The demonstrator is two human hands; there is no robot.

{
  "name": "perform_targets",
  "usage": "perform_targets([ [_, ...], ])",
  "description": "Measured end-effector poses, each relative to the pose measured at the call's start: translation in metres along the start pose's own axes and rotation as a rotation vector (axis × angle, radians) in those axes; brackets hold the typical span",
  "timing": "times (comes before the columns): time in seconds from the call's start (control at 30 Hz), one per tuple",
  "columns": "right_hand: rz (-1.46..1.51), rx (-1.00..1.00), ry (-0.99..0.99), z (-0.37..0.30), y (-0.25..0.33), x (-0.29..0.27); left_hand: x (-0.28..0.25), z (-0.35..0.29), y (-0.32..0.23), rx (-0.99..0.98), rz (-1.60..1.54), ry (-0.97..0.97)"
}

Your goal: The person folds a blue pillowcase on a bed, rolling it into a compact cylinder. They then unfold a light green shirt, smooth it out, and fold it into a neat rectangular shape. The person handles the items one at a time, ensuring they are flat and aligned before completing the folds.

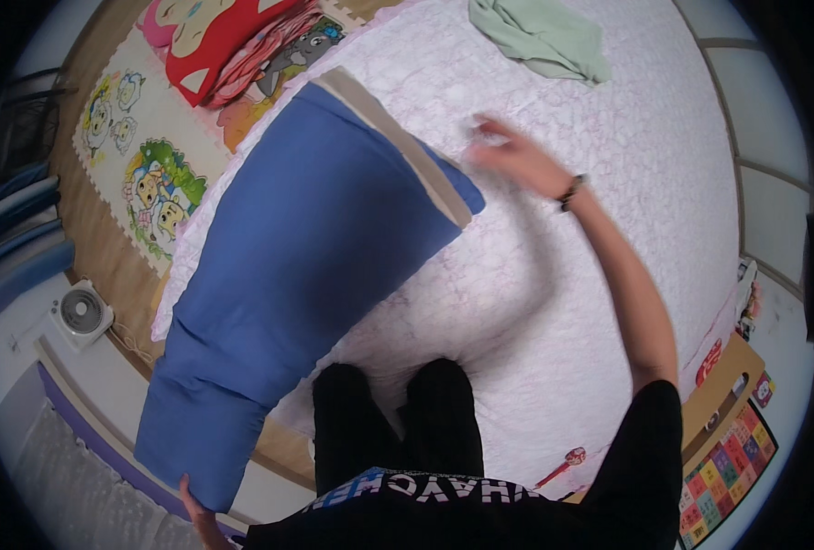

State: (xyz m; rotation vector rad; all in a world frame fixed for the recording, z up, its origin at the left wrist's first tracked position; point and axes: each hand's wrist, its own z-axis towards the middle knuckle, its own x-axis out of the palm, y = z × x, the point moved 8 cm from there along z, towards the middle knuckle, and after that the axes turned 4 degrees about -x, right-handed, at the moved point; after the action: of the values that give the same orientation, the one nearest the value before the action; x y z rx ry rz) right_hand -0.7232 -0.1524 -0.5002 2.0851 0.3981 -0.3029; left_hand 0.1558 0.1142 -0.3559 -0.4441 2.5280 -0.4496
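A long folded blue quilt (283, 238) with a beige underside lies slantwise across the bed, its wide end toward the middle and its narrow end toward me at the lower left. My left hand (202, 524) grips the corner of that narrow end, thumb on top and the other fingers hidden beneath. Off the quilt's far right corner, my right hand (519, 163) hangs over the bed, blurred by motion. Its fingers look stretched and apart, with nothing seen in them. A dark bracelet (571, 192) circles the right wrist.
The bed has a pale pink-white quilted cover (645, 183). A light green cloth (549, 41) lies at its far side. Left of it are a cartoon floor mat (114, 128) with red bedding (210, 55) and a white fan (82, 312). A red-headed stick (572, 456) lies near my right.
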Motion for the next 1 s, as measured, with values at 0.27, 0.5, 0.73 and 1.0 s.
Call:
perform_targets([
  [0.27,0.284,0.100,0.439,0.021,0.048,0.112,0.015,-0.020,-0.026,0.214,0.069,-0.082],
  [0.5,0.291,-0.112,0.115,-0.022,0.129,0.005,0.066,-0.076,-0.123,0.435,0.010,-0.031],
  [0.73,-0.225,0.063,-0.225,0.051,0.082,-0.113,0.158,0.066,-0.073,0.081,-0.101,0.310],
  [1.0,-1.107,-0.678,-0.474,0.028,0.150,0.075,0.290,0.003,-0.109,0.973,0.493,-0.797],
])
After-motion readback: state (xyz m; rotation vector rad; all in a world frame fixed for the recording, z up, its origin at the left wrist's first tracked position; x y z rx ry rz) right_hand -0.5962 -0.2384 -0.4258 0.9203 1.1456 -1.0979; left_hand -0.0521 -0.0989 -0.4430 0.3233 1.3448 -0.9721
